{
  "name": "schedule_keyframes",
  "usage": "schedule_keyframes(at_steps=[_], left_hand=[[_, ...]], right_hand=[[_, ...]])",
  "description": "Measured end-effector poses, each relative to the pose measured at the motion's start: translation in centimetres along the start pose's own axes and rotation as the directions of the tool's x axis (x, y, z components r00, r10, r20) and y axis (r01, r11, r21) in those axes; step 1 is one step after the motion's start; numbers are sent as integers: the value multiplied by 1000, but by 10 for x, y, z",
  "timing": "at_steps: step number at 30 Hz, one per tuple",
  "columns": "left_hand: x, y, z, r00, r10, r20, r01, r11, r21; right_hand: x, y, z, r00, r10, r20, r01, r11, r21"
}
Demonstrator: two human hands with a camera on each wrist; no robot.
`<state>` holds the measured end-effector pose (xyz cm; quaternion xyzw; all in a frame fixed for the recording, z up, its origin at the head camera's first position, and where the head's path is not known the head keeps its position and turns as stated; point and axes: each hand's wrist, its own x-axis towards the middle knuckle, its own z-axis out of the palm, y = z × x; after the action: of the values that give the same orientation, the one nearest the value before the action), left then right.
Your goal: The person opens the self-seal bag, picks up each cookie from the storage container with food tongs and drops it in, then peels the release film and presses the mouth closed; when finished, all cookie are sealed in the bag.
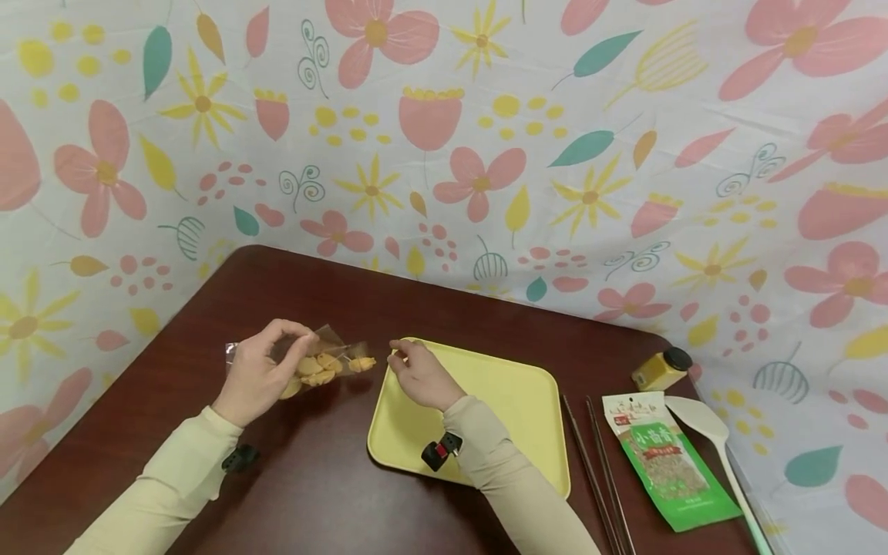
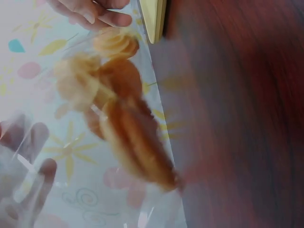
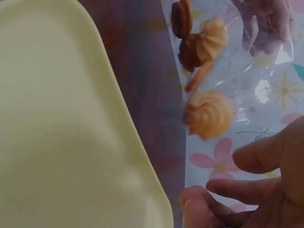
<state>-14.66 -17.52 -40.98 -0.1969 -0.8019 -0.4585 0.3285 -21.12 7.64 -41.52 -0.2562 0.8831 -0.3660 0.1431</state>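
In the head view my left hand (image 1: 258, 374) holds a clear plastic bag (image 1: 341, 327) above the table, left of the yellow tray (image 1: 563, 416). Several piped yellow cookies (image 1: 319, 368) lie inside it. One swirled cookie (image 3: 209, 115) is at the end of the bag nearest my right hand (image 1: 428, 376). That hand is over the tray's left edge, its thumb and fingers apart and nothing between them. In the left wrist view the cookies (image 2: 130, 128) are blurred, and my left fingers (image 2: 40, 175) show through the plastic.
Right of the tray lie long metal tongs (image 1: 600, 470), a green and white seasoning packet (image 1: 676, 470) and a white spatula (image 1: 701, 416). A small yellow jar with a black lid (image 1: 659, 370) lies behind them. A flower-print sheet (image 1: 479, 185) hangs behind the brown table (image 1: 312, 493).
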Motion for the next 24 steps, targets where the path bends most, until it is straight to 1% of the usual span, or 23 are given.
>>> schedule_keyframes(at_steps=[3,5,6,8,9,12,15,16,18,19,21,23,24], left_hand=[[3,1,1,997,35,-68,-38,998,-47],[5,2,3,992,50,-112,-60,994,-87],[6,3,4,989,56,-135,-71,991,-110],[7,5,6,982,65,-179,-94,983,-156],[8,7,7,978,66,-199,-103,979,-177],[10,12,13,961,80,-266,-139,967,-214],[11,13,19,937,75,-341,-164,957,-240],[11,11,21,929,68,-365,-168,954,-250],[10,8,25,912,46,-408,-172,945,-278],[9,6,27,904,34,-426,-174,939,-296],[7,3,31,892,12,-452,-180,927,-329],[4,1,35,886,2,-464,-188,916,-355],[3,1,37,884,2,-467,-196,908,-369]], right_hand=[[1,1,1,1000,23,8,-24,993,118],[3,1,2,998,50,28,-55,971,232],[4,1,3,997,64,41,-73,950,303],[6,-1,5,995,68,69,-91,897,433],[7,-1,6,995,57,86,-93,862,498],[8,-3,9,992,2,129,-88,742,665],[5,-6,9,988,-56,141,-75,625,777],[4,-7,8,989,-73,132,-63,593,803],[2,-11,6,989,-99,106,-36,542,840],[2,-13,5,990,-107,95,-25,524,851],[1,-17,4,992,-107,74,-10,503,864],[1,-21,2,994,-88,57,-6,495,869],[1,-23,2,996,-79,48,-3,496,868]])
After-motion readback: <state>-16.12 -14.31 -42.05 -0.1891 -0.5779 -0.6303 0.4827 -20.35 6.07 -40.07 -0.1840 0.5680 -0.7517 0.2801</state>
